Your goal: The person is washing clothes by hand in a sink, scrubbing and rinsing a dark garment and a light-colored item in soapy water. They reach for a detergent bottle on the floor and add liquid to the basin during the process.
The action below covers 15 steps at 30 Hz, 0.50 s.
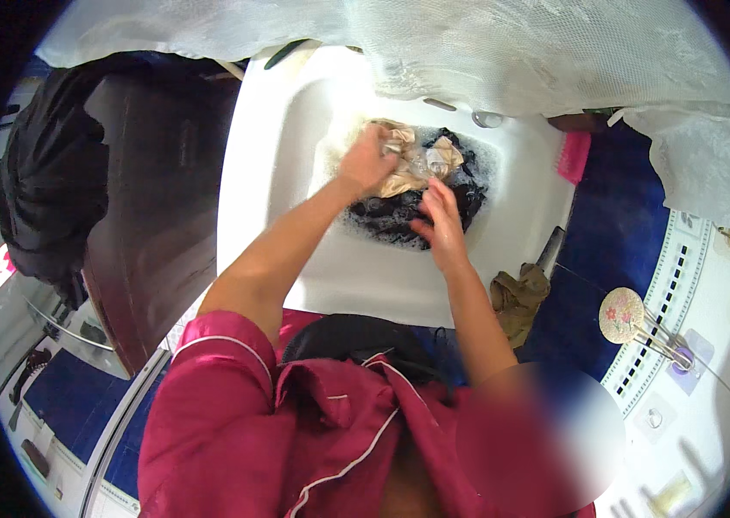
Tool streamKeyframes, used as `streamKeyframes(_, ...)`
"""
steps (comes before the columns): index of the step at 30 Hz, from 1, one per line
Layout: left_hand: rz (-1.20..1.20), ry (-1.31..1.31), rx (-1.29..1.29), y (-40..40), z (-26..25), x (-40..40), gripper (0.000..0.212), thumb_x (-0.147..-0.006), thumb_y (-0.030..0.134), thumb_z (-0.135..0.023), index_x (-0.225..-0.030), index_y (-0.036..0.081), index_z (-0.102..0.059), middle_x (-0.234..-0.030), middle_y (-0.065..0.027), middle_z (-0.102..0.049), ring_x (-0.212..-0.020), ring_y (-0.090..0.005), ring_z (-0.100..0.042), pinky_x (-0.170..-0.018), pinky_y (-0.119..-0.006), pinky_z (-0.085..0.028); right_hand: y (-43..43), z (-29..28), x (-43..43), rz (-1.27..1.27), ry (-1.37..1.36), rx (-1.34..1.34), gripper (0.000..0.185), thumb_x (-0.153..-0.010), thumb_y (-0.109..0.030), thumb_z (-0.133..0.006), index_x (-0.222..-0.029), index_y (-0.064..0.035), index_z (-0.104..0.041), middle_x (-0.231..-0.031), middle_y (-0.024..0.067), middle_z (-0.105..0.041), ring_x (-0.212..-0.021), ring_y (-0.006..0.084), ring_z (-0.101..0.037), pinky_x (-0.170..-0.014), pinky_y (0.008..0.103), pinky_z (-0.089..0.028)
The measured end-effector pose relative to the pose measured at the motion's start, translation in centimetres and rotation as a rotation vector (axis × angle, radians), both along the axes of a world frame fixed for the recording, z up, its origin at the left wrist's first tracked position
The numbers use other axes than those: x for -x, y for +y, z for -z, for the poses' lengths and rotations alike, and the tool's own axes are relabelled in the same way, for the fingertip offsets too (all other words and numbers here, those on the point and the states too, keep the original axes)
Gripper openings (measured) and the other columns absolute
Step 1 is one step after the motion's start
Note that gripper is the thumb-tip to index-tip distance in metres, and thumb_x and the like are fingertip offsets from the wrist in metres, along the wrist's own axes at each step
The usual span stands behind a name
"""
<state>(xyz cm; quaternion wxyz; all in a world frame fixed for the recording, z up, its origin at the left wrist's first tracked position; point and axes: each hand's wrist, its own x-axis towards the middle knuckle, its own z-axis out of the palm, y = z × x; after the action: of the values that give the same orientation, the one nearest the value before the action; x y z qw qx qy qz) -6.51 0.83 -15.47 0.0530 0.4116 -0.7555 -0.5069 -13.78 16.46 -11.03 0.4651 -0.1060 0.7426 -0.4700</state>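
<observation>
A white basin (365,285) lies before me with sudsy water in its middle. Dark wet cloth (391,217) is spread in the water, and a beige garment (403,184) is bunched up on top of it. My left hand (371,162) is at the beige garment's left part, its fingers curled against the fabric; whether they grip it is hard to tell. Just below the garment's right part is my right hand (439,213), fingers apart and slightly blurred, over the dark cloth.
Translucent white curtain fabric (507,52) hangs across the top. A pink brush (573,157) is by the basin's right edge, with an olive-brown cloth (520,301) lower down. Black fabric (54,175) hangs over a dark panel (157,194) at left. A flower-patterned round ornament (622,315) is at right.
</observation>
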Motion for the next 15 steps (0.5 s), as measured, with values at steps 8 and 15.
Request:
streamKeyframes(8, 0.230, 0.439, 0.054, 11.2, -7.9, 0.4, 0.048, -0.067, 0.029, -0.059, -0.109, 0.009, -0.046, -0.099, -0.0167, -0.056, -0.094, -0.0325, -0.054, -0.081, -0.039, -0.042, 1.0, 2.7, 0.8, 0.207, -1.020, 0.650, 0.056, -0.082, -0.052, -0.040, -0.120, -0.0109, -0.043, -0.113, 0.0100, -0.050, -0.103, 0.0239, -0.049, -0.085, 0.0360, -0.042)
streamKeyframes(15, 0.160, 0.009, 0.257, 3.4, -5.6, 1.1, 0.038, -0.079, 0.042, -0.043, -0.090, 0.008, -0.057, -0.086, -0.0156, -0.060, -0.076, -0.0322, -0.058, -0.067, -0.040, -0.047, -1.0, -0.2, -3.4, 0.554, -0.745, 0.408, 0.038, -0.085, -0.031, -0.040, -0.116, -0.0096, -0.046, -0.107, 0.0053, -0.053, -0.102, 0.0167, -0.050, -0.085, 0.0346, -0.043)
